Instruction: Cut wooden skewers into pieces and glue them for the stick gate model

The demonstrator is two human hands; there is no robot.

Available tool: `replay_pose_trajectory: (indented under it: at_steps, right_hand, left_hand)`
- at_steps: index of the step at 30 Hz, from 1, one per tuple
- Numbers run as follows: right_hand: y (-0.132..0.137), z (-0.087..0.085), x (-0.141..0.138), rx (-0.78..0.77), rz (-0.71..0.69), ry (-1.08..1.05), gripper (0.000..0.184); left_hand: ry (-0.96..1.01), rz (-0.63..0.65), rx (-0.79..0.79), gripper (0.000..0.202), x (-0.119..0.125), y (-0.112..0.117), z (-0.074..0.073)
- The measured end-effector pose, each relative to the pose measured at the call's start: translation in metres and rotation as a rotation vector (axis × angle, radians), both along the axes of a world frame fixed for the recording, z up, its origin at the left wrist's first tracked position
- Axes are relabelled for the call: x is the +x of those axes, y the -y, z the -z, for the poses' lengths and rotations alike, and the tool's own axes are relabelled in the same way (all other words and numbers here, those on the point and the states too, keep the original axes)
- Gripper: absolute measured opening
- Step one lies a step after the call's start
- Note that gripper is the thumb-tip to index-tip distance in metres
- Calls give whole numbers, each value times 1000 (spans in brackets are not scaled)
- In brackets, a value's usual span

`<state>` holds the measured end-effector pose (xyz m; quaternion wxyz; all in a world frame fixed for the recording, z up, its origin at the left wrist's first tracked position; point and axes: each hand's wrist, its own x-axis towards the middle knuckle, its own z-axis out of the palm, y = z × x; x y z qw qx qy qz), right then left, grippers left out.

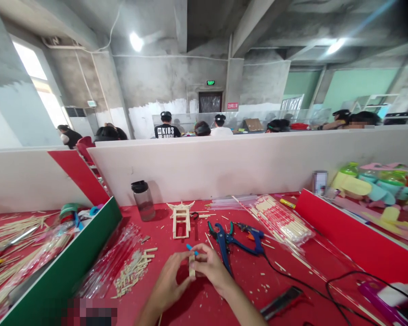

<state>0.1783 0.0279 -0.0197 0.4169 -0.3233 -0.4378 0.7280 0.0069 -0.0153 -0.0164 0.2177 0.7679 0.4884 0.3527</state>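
Observation:
Both my hands meet low in the middle of the red table (245, 276). My left hand (168, 283) and my right hand (211, 267) pinch a small bundle of short wooden sticks (191, 266) held upright between the fingertips. A small blue piece (190, 247) pokes out just above the sticks by my right fingers. Beyond the hands stands a small gate-like model made of wooden sticks (181, 218). Blue-handled pliers (221, 239) lie just right of my right hand.
A blue glue gun (253, 235) with a black cord lies right of the pliers. Packs of chopsticks (280, 222) sit at the right, cut stick pieces (134, 269) and wrappers at the left. A dark bottle (143, 200) stands by the white partition (258, 163). People sit beyond.

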Motion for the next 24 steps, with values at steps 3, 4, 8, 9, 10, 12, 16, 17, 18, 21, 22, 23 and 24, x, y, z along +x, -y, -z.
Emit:
replay_pose_trajectory:
  at_steps: [3, 4, 8, 9, 10, 12, 16, 17, 18, 21, 22, 23, 24]
  right_hand:
    - [-1, 0, 1, 15, -8, -13, 57]
    - [-1, 0, 1, 18, -14, -18, 57]
    - [-1, -1, 2, 16, -27, -11, 55]
    - [-1, -1, 2, 16, -29, -6, 55]
    - [0, -2, 1, 15, -30, -2, 56]
    - [0, -2, 1, 13, -26, 3, 57]
    - [1, 0, -2, 0, 10, 1, 57]
    - [2, 0, -2, -4, 15, -2, 57]
    - [2, 0, -2, -7, 16, -4, 57]
    - [1, 1, -2, -12, 20, -20, 56]
    - [1, 1, -1, -12, 20, -22, 56]
    - [1, 1, -1, -13, 20, -21, 56]
    - [1, 1, 0, -14, 19, -18, 55]
  left_hand:
    - [-24, 11, 31, 49, 0, 0, 0]
    - [-28, 11, 39, 49, 0, 0, 0]
    - [-31, -1, 42, 49, -1, 1, -2]
    - [-29, -7, 37, 49, -1, 1, -3]
    - [-27, -10, 32, 50, -1, 1, -3]
    - [-21, -11, 27, 50, -2, 1, -4]
    - [-14, -6, 29, 48, -3, 0, -3]
    - [-14, -4, 30, 47, -4, 0, -3]
    - [-14, 1, 32, 47, -4, 0, -2]
    - [-8, 7, 41, 48, -4, 0, 0]
    - [-6, 7, 42, 48, -4, 0, 0]
    - [-5, 8, 42, 48, -4, 0, 0]
    - [-5, 10, 41, 48, -4, 0, 0]
